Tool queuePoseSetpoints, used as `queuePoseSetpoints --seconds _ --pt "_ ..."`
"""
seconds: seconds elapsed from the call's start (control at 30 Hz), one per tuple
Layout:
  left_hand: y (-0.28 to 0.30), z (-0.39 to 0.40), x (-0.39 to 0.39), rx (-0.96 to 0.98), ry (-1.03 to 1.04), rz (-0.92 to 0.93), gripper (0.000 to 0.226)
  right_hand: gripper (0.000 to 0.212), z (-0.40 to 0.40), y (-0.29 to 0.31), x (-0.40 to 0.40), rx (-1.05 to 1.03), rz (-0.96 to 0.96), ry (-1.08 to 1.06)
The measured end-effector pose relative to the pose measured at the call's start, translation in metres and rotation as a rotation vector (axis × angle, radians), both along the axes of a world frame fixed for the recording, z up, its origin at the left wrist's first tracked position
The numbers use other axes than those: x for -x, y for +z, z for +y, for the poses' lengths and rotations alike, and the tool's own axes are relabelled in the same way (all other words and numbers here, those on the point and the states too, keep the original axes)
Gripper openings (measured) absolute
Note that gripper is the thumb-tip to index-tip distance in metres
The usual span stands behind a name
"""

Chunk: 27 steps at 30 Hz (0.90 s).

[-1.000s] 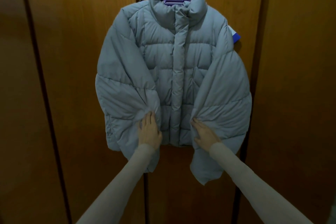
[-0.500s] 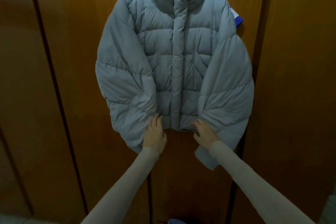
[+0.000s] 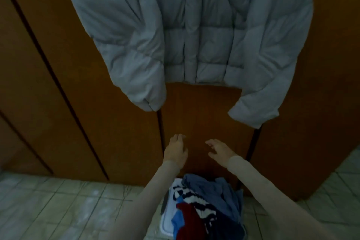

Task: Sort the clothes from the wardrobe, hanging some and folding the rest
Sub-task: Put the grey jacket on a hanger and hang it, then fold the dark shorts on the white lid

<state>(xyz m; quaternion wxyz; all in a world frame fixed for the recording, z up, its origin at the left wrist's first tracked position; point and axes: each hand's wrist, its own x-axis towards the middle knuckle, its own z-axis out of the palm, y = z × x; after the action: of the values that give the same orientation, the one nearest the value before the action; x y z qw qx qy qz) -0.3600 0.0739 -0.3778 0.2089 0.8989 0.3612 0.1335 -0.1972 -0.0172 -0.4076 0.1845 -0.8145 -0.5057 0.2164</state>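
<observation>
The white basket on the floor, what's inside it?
The white basket holds a heap of clothes: blue pieces, a dark red one, and one striped navy and white. The heap hides the basket's bottom and anything lying deeper. Both hands hang above it, touching nothing.

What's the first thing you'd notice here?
A big puffy grey jacket hangs against the brown wardrobe doors, filling the top. Below it, the left hand and right hand reach out empty. On the tiled floor sits a basket heaped with colourful clothes.
</observation>
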Motion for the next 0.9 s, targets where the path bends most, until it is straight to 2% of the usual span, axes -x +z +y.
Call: queuePoseSetpoints --seconds 0.3,0.47,0.57,0.63,0.7,0.77,0.9 --pt "-0.221 -0.001 -0.037 0.287 0.141 0.107 0.035 0.047 -0.014 -0.196 -0.037 0.188 0.071 -0.034" --pt "-0.350 -0.006 -0.051 0.380 0.160 0.252 0.056 0.045 -0.018 -0.323 -0.059 0.314 0.056 -0.050" --pt "-0.411 -0.014 -0.055 0.457 0.237 0.337 0.063 0.031 -0.019 -0.383 -0.063 0.312 0.118 -0.101" --pt "-0.444 -0.019 -0.060 0.538 0.299 0.356 0.071 0.043 -0.017 -0.417 -0.067 0.293 0.113 -0.120" --pt "-0.475 -0.026 -0.068 0.591 0.358 0.324 0.078 0.076 -0.015 -0.452 -0.070 0.289 0.120 -0.164" --pt "-0.501 -0.029 -0.074 0.570 0.399 0.292 0.084 0.096 -0.010 -0.481 -0.072 0.281 0.122 -0.203" --pt "-0.543 -0.025 -0.083 0.484 0.462 0.266 0.092 0.101 -0.003 -0.517 -0.070 0.271 0.042 -0.259"
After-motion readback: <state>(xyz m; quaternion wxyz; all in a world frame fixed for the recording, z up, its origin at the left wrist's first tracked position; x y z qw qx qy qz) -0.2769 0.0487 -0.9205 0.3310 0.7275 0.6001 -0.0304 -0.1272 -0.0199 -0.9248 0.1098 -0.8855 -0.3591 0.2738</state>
